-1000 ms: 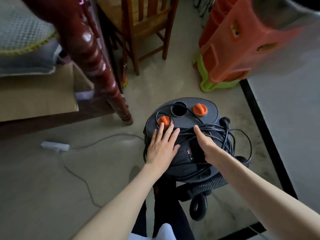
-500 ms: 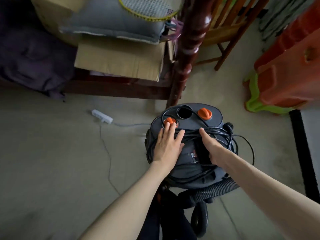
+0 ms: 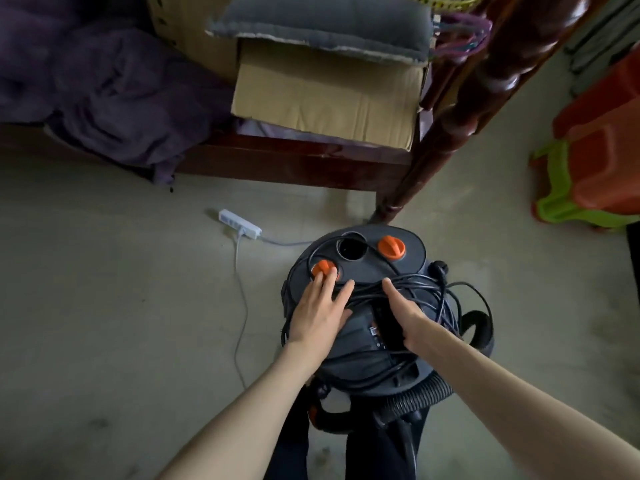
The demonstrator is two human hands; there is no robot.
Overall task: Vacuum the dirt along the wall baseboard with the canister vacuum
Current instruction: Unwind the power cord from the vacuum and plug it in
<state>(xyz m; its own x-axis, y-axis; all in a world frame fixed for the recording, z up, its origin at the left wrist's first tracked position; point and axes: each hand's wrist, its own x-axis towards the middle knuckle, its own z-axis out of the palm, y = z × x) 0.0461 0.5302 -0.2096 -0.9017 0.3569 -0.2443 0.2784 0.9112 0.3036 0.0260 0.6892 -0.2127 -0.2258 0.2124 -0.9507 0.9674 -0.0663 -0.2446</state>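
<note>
Head view: the canister vacuum (image 3: 360, 306) stands on the floor (image 3: 121, 323) beside a turned wooden bedpost (image 3: 460, 109), black power cord (image 3: 415, 289) coiled over its lid. Left hand (image 3: 318, 317) rests flat on the lid, fingers (image 3: 329, 284) straight and spread, tips touching an orange knob (image 3: 323, 268). Right hand (image 3: 407, 315) lies on the cord; whether its fingers curl around it cannot be told. A white power strip (image 3: 239, 224) lies near, ribbed hose (image 3: 419, 398) at the person's legs.

The room is dim, with soft daylight that seems to come from the upper right, where the turned bedpost (image 3: 498, 81) carries pale highlights. Shadows are weak and diffuse on the concrete floor (image 3: 121, 323). The wide lens bends straight lines toward the edges. The lower right corner is smeared; the centre is fairly sharp.
</note>
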